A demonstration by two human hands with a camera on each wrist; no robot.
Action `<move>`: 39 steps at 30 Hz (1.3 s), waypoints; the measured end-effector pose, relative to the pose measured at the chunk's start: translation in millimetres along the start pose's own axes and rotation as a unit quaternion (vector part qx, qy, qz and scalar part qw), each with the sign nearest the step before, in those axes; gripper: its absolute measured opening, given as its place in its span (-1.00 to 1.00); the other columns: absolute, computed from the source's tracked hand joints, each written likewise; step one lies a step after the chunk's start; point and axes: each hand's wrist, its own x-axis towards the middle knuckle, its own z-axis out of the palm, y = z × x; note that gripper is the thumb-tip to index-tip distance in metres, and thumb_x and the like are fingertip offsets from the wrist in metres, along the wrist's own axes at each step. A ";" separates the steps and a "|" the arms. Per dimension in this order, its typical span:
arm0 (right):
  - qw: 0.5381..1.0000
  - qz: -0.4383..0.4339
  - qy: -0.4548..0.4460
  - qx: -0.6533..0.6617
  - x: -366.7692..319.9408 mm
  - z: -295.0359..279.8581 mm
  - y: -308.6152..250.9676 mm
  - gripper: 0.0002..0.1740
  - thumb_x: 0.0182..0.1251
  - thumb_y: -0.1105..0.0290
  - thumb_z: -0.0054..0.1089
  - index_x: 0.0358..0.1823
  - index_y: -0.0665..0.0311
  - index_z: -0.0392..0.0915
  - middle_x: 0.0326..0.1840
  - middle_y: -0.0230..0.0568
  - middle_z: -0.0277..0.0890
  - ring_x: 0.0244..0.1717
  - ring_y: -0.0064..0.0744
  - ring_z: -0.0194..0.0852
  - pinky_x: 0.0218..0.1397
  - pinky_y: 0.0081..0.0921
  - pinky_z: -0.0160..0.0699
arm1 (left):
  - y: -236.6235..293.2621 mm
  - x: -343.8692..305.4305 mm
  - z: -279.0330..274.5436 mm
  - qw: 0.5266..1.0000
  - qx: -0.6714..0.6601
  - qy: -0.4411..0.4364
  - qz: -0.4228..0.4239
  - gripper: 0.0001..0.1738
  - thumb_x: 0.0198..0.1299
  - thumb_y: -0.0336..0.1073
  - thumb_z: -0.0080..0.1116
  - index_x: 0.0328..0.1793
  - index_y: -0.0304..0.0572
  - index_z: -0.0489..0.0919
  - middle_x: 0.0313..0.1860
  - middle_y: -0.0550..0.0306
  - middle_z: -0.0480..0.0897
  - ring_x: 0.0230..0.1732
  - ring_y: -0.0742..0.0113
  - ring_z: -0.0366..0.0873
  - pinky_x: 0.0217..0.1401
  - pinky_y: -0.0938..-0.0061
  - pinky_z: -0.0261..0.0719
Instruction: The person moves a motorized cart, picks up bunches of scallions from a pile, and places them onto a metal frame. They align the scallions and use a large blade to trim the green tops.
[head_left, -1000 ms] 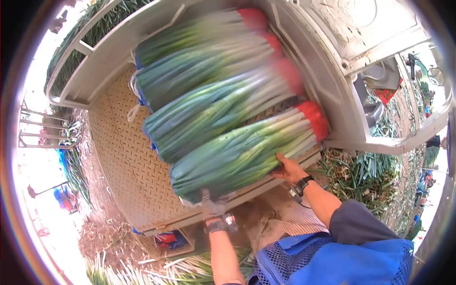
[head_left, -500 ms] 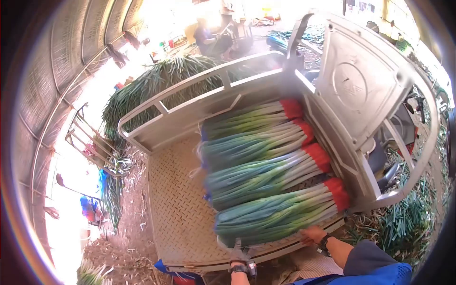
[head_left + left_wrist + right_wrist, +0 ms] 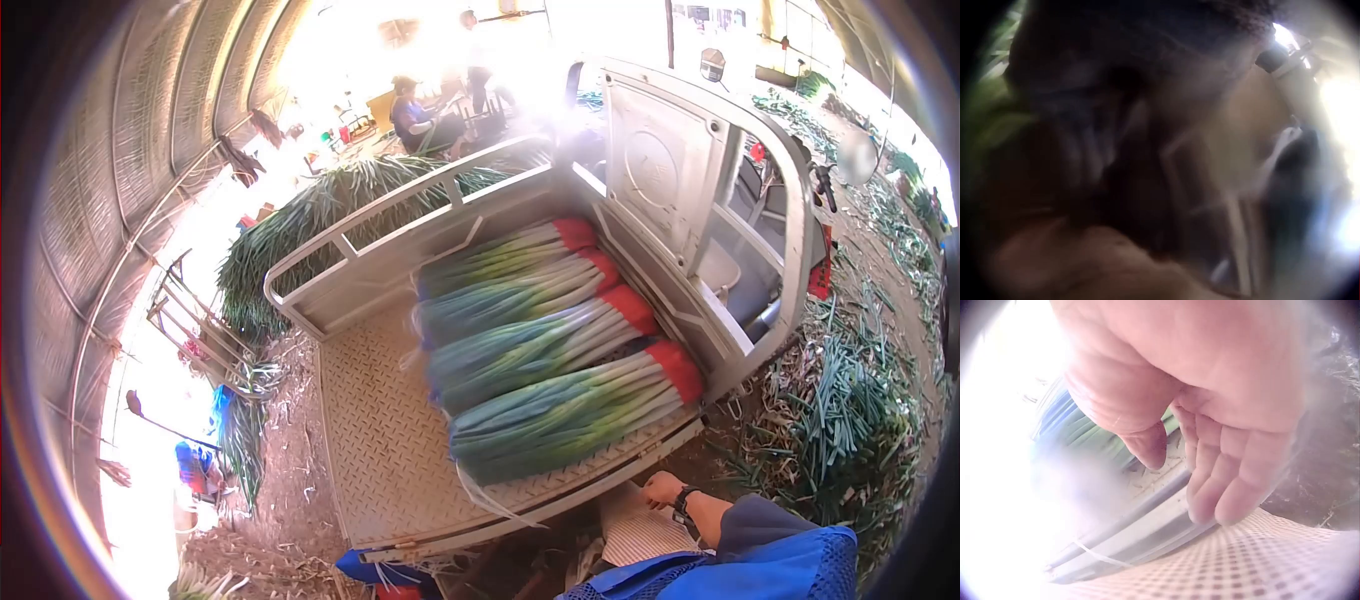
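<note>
Several bundles of long green onions (image 3: 560, 400), blue-netted at the leaf end and wrapped in red at the white end, lie side by side on the metal cargo bed (image 3: 375, 430). My right hand (image 3: 662, 490) is just outside the bed's near edge, holding nothing. In the right wrist view this hand (image 3: 1210, 419) has relaxed, slightly bent fingers beside the bed rim. My left hand is out of the head view; its wrist view is dark and blurred, with skin (image 3: 1104, 262) along the bottom and the fingers unclear.
Raised side rails (image 3: 370, 215) and a front panel (image 3: 655, 165) border the bed. Behind the rail is a large onion heap (image 3: 290, 235); loose onions (image 3: 840, 400) lie at right. A seated person (image 3: 420, 115) and a standing one are beyond.
Both hands have come away from the nearest bundle; my left has dropped out of the head view. The head view has tilted up, and the bundles stay on the bed.
</note>
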 end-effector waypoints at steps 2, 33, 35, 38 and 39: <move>1.000 0.025 0.004 -0.009 -12.2 11.1 17.3 -0.57 0.42 0.17 0.27 -0.08 0.50 0.71 -0.22 -0.06 0.78 -0.27 -0.23 0.82 -0.21 -0.35 0.83 | -3.5 3.6 13.4 0.909 0.383 -0.025 0.162 -0.68 0.53 -0.11 0.02 -0.19 -0.09 0.68 -0.17 0.09 0.76 -0.13 0.09 0.67 -0.04 0.14 0.64; 0.608 -0.251 0.753 -0.001 -237.8 -407.5 -255.3 -0.46 0.17 0.11 0.36 0.01 0.45 0.58 -0.09 0.28 0.70 -0.01 0.24 0.74 0.02 0.06 0.71 | -292.0 21.1 193.2 -0.386 0.843 -0.152 0.341 -0.70 0.52 -0.10 0.02 -0.13 -0.06 0.68 -0.12 0.08 0.75 -0.07 0.08 0.66 0.01 0.14 0.63; 0.630 -0.260 0.730 0.055 -256.0 -393.6 -259.5 -0.42 0.19 0.10 0.37 0.07 0.42 0.49 -0.05 0.26 0.70 0.02 0.25 0.73 0.09 0.07 0.67 | -301.3 29.7 193.6 -0.427 0.828 -0.154 0.329 -0.70 0.52 -0.10 0.02 -0.12 -0.06 0.68 -0.11 0.08 0.75 -0.07 0.08 0.66 0.01 0.14 0.63; 0.646 -0.261 0.713 0.077 -262.7 -390.4 -262.4 -0.39 0.21 0.09 0.36 0.11 0.40 0.42 -0.02 0.24 0.68 0.03 0.28 0.72 0.13 0.08 0.64 | -306.0 42.9 199.1 -0.461 0.816 -0.155 0.313 -0.70 0.52 -0.10 0.02 -0.12 -0.06 0.68 -0.11 0.08 0.75 -0.06 0.08 0.66 0.02 0.14 0.63; 0.642 -0.264 0.716 0.076 -260.0 -391.5 -262.4 -0.39 0.22 0.09 0.37 0.11 0.40 0.43 -0.02 0.24 0.68 0.03 0.29 0.71 0.13 0.07 0.64 | -307.5 45.0 200.4 -0.468 0.813 -0.155 0.309 -0.70 0.52 -0.10 0.02 -0.12 -0.06 0.68 -0.11 0.08 0.75 -0.06 0.08 0.66 0.02 0.14 0.63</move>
